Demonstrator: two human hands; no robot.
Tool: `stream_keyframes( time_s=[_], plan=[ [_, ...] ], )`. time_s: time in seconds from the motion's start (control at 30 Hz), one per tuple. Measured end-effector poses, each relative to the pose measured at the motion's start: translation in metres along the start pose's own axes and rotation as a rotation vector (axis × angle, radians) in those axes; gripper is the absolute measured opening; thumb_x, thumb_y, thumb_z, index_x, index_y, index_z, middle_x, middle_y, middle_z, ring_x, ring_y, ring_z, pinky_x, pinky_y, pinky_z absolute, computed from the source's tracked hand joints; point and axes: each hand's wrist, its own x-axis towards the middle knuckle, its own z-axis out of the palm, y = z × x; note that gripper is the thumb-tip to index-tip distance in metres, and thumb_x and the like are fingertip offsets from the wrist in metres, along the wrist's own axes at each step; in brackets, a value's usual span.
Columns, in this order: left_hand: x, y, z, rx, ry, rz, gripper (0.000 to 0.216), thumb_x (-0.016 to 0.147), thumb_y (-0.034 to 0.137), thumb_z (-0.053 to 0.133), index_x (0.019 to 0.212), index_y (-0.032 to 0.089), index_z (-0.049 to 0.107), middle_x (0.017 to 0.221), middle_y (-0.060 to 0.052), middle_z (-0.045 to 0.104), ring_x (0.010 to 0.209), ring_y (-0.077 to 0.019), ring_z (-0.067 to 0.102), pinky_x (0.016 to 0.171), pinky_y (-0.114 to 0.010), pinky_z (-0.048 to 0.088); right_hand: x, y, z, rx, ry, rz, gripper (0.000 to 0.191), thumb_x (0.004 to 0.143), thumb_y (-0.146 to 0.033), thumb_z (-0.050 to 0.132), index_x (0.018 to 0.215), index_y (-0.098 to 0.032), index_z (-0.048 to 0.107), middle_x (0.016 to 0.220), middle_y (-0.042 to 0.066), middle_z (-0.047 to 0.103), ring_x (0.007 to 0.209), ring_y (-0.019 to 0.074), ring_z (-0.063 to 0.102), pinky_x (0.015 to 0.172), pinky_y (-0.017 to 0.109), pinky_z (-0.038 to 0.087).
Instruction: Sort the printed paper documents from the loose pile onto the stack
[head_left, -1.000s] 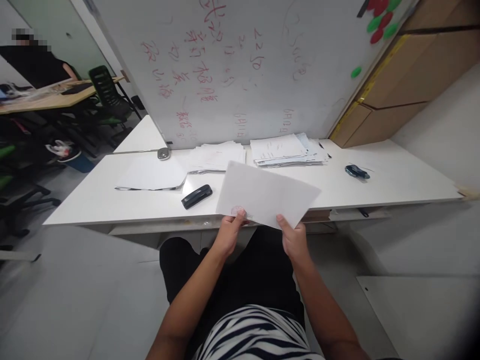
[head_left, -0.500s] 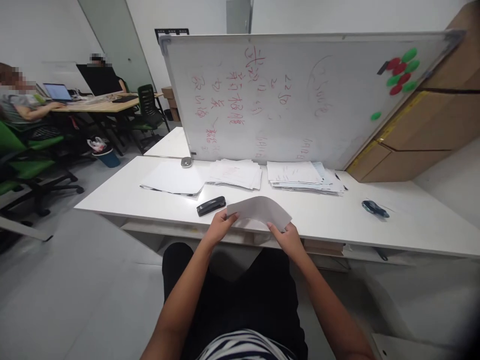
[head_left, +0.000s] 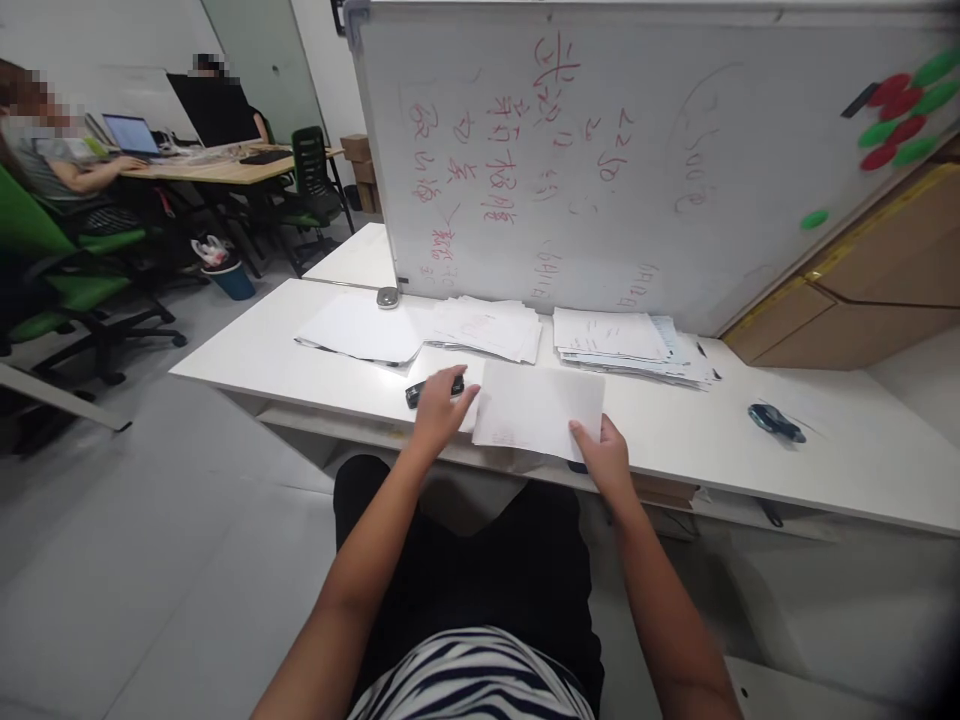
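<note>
A white sheet of paper [head_left: 541, 408] lies flat near the front edge of the white desk [head_left: 825, 470]. My right hand [head_left: 604, 462] pinches its near right corner, thumb on top. My left hand [head_left: 441, 404] has left the sheet and reaches over a black stapler [head_left: 420, 390] just to the left, fingers curled down onto it. Whether they grip the stapler I cannot make out.
Behind the sheet lie a single paper [head_left: 360, 328] and two paper stacks [head_left: 491, 328] [head_left: 630, 345] against a whiteboard [head_left: 637, 150]. A dark blue tool [head_left: 776, 422] sits at the right. Two people work at a far desk [head_left: 202, 172] among green chairs [head_left: 52, 260].
The sheet, held up and curved in both hands before, now lies flat on the desk. My left hand let go of it and moved left onto the stapler.
</note>
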Motion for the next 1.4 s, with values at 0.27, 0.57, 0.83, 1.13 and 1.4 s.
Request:
stream_keyframes(
  time_s=[0.27,0.57,0.83,1.13,1.4],
  plan=[
    [0.025,-0.042,-0.005,0.765,-0.200,0.015,0.041,0.093,0.048,0.038,0.106,0.015,0.059,0.098,-0.013,0.063,0.095,-0.0263,0.057,0.077,-0.035,0.037,0.031,0.003,0.002,0.426,-0.214,0.202,0.048,0.069,-0.046,0.074,0.105,-0.016,0.066,0.100,0.007,0.073,0.091,0.0239,0.068,0.092,0.042,0.049],
    [0.025,-0.047,-0.010,0.764,-0.261,0.092,0.043,0.093,0.051,0.035,0.107,0.017,0.058,0.098,-0.009,0.063,0.089,-0.0228,0.055,0.069,-0.032,0.032,0.037,-0.005,0.001,0.413,-0.387,0.263,0.047,0.070,-0.044,0.075,0.107,-0.017,0.066,0.098,0.007,0.073,0.087,0.0228,0.069,0.084,0.039,0.054],
    [0.025,-0.048,-0.007,0.747,-0.258,0.070,0.044,0.093,0.051,0.035,0.109,0.018,0.058,0.098,-0.010,0.062,0.092,-0.0240,0.054,0.071,-0.033,0.032,0.032,-0.005,0.003,0.510,-0.289,0.267,0.046,0.069,-0.043,0.075,0.105,-0.018,0.065,0.094,0.005,0.074,0.084,0.0227,0.069,0.079,0.038,0.055],
    [0.025,-0.048,-0.007,0.766,-0.277,0.077,0.046,0.093,0.053,0.032,0.109,0.018,0.057,0.099,-0.010,0.062,0.092,-0.0241,0.054,0.071,-0.033,0.033,0.030,-0.007,0.005,0.465,-0.364,0.266,0.047,0.070,-0.044,0.074,0.107,-0.017,0.065,0.097,0.005,0.073,0.082,0.0214,0.069,0.080,0.036,0.053],
    [0.027,-0.049,-0.007,0.754,-0.336,0.122,0.046,0.093,0.053,0.033,0.109,0.018,0.058,0.099,-0.011,0.062,0.091,-0.0244,0.054,0.070,-0.034,0.032,0.032,-0.007,0.007,0.417,-0.375,0.292,0.045,0.073,-0.042,0.073,0.111,-0.019,0.065,0.102,0.005,0.073,0.085,0.0213,0.069,0.083,0.035,0.053]
  ],
)
